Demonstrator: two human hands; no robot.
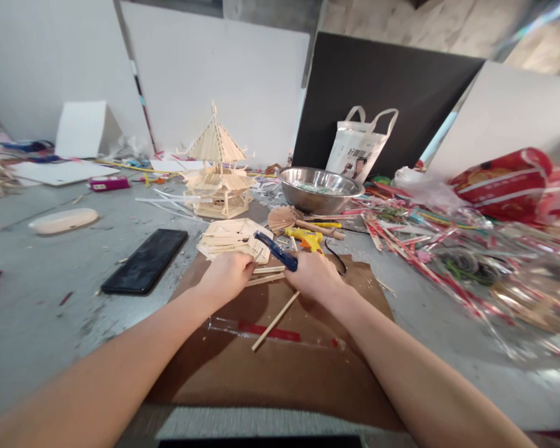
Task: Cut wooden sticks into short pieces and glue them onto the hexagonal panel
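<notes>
My right hand (318, 274) is closed around a dark blue pliers-like tool (280, 252); its exact kind is hard to make out. My left hand (228, 275) pinches a thin wooden stick (259, 254) close to the tool's tip. Just beyond the fingers lies a flat, many-sided panel of pale sticks (236, 233). Several loose sticks (267, 279) rest between my hands. Another long stick (275, 320) slants out from under my right hand over the brown board (242, 379); I cannot tell if that hand also holds it.
A stick-built pavilion model (219, 168) stands behind the panel. A yellow glue gun (308, 238) and a steel bowl (321, 190) are ahead of my right hand. On the left lie a black phone (144, 261) and a white case (64, 221). Plastic-wrapped sticks (415, 274) clutter the right.
</notes>
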